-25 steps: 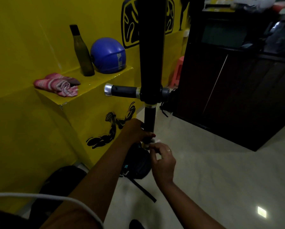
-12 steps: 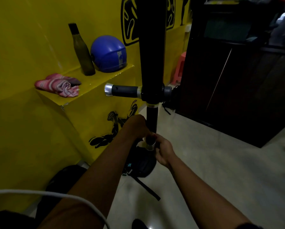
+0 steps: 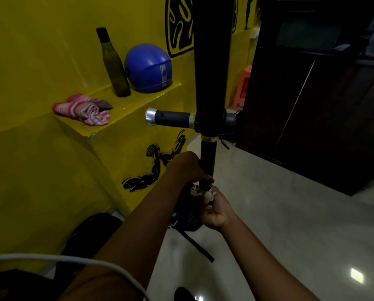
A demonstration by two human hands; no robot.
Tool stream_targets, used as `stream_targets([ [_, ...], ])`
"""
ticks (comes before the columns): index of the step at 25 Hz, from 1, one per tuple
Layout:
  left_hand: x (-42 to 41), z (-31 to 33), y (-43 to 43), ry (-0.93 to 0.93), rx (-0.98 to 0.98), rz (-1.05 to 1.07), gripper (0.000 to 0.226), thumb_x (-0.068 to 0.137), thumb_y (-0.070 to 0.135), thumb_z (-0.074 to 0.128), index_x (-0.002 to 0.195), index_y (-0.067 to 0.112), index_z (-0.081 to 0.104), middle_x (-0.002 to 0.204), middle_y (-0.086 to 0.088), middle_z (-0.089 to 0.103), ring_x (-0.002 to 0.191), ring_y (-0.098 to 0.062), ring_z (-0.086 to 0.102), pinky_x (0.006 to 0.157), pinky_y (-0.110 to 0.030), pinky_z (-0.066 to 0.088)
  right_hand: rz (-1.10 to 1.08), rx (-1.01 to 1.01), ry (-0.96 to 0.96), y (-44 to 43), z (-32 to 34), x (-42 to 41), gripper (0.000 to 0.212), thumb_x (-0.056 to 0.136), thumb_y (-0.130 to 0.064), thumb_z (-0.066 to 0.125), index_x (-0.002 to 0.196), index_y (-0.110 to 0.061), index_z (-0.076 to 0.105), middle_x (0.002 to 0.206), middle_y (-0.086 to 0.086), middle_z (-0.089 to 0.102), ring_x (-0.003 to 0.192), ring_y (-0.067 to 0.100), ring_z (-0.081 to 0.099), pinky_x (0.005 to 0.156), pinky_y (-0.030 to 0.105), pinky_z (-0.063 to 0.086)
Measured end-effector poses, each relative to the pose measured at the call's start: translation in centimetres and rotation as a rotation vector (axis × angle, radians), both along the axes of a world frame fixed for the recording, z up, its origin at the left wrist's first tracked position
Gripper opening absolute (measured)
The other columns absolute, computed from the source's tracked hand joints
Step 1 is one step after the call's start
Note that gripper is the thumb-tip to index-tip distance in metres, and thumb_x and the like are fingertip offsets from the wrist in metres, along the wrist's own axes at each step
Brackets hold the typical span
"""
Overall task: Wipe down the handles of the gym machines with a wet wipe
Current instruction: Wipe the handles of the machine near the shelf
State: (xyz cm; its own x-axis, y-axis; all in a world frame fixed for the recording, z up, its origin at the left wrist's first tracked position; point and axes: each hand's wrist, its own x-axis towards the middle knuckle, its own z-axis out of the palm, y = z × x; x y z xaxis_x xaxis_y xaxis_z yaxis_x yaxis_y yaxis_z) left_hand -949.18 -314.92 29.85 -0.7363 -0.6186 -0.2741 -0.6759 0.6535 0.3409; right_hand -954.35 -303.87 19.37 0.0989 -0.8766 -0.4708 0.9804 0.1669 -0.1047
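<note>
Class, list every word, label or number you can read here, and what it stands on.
No text is readable.
Grey sticker on the blue helmet: too blurred.
Teal mark on the black bag: too small.
Black wall decal: a figure, no legible letters.

A glossy yellow painted wall with black decals meets a pale polished tile floor; a dark wooden cabinet stands at right.

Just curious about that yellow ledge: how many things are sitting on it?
3: a pink striped cloth at the left end, a dark bottle standing midway, a blue helmet just right of it. Something small could hide behind the helmet.
</note>
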Motion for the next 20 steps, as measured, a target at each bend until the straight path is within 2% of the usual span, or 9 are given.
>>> stream_targets([
  [2,0.0,-0.1,0.1,0.012,-0.006,-0.001,0.053,0.072,0.054,0.077,0.096,0.007,0.07,0.093,-0.008,0.07,0.087,-0.022,0.066,0.072,-0.029,0.051,-0.162,0.156,-0.051,0.8,1.0,0.5,0.034,0.082,-0.032,0.062,0.076,0.001,0.062,0.055,0.008,0.057,0.034,0.013,0.053,0.033,0.015,0.043],
  [4,0.0,-0.3,0.3,0.039,-0.004,0.019,0.059,0.071,0.054,0.078,0.103,0.005,0.069,0.099,-0.01,0.07,0.093,-0.025,0.066,0.073,-0.03,0.051,-0.301,0.249,-0.042,1.4,1.9,0.5,0.029,0.092,-0.023,0.057,0.075,0.0,0.06,0.052,0.008,0.055,0.03,0.011,0.048,0.032,0.013,0.041],
  [6,0.1,-0.5,0.5,0.05,-0.018,0.044,0.06,0.071,0.053,0.078,0.102,0.003,0.068,0.099,-0.012,0.07,0.093,-0.026,0.066,0.072,-0.031,0.05,-0.447,0.334,0.159,2.1,3.1,0.0,0.023,0.095,-0.008,0.054,0.073,-0.001,0.056,0.048,0.006,0.053,0.031,0.007,0.045,0.034,0.01,0.039],
  [8,0.2,-0.5,0.6,0.072,-0.03,0.07,0.06,0.07,0.05,0.08,0.104,0.002,0.067,0.1,-0.012,0.07,0.092,-0.025,0.066,0.073,-0.032,0.053,-0.679,0.47,0.547,2.6,3.3,-0.9,0.017,0.091,-0.008,0.062,0.077,-0.001,0.058,0.059,0.007,0.058,0.044,0.009,0.055,0.047,0.017,0.049],
  [10,0.3,-0.5,0.4,0.095,-0.007,0.094,0.06,0.069,0.048,0.082,0.105,0.002,0.067,0.096,-0.011,0.069,0.087,-0.024,0.066,0.073,-0.033,0.054,-0.732,0.584,1.167,2.8,2.8,-0.2,0.024,0.092,-0.029,0.062,0.086,-0.006,0.066,0.076,0.004,0.065,0.065,0.011,0.062,0.065,0.027,0.054],
  [11,0.3,-0.5,0.3,0.095,0.002,0.095,0.059,0.069,0.047,0.082,0.104,0.001,0.067,0.091,-0.009,0.069,0.08,-0.021,0.065,0.068,-0.031,0.053,-0.696,0.583,1.478,2.8,2.0,1.0,0.026,0.094,-0.034,0.059,0.088,-0.011,0.07,0.082,0.001,0.066,0.072,0.011,0.061,0.07,0.028,0.052],
  [13,0.4,-0.8,0.1,0.084,-0.006,0.087,0.056,0.071,0.047,0.081,0.102,0.002,0.068,0.087,-0.007,0.068,0.069,-0.017,0.061,0.059,-0.026,0.047,-0.711,0.492,1.813,2.5,0.2,4.3,0.018,0.095,-0.024,0.058,0.098,-0.015,0.074,0.089,-0.003,0.064,0.078,0.008,0.058,0.072,0.016,0.045],
  [16,0.4,-1.0,0.2,0.098,-0.01,0.096,0.056,0.071,0.046,0.081,0.106,0.004,0.069,0.098,-0.01,0.071,0.082,-0.02,0.066,0.066,-0.026,0.049,-0.837,0.433,1.896,1.9,-1.2,5.9,0.017,0.09,-0.011,0.066,0.105,-0.015,0.072,0.092,-0.003,0.064,0.081,0.003,0.057,0.072,0.01,0.045],
  [20,0.2,-0.5,0.3,0.079,-0.006,0.112,0.052,0.073,0.044,0.08,0.1,0.002,0.066,0.085,-0.006,0.065,0.071,-0.018,0.058,0.064,-0.028,0.047,-0.78,0.438,1.589,1.9,-1.1,3.6,0.012,0.09,-0.023,0.066,0.101,-0.026,0.071,0.091,-0.009,0.068,0.083,0.003,0.063,0.076,0.031,0.055],
])
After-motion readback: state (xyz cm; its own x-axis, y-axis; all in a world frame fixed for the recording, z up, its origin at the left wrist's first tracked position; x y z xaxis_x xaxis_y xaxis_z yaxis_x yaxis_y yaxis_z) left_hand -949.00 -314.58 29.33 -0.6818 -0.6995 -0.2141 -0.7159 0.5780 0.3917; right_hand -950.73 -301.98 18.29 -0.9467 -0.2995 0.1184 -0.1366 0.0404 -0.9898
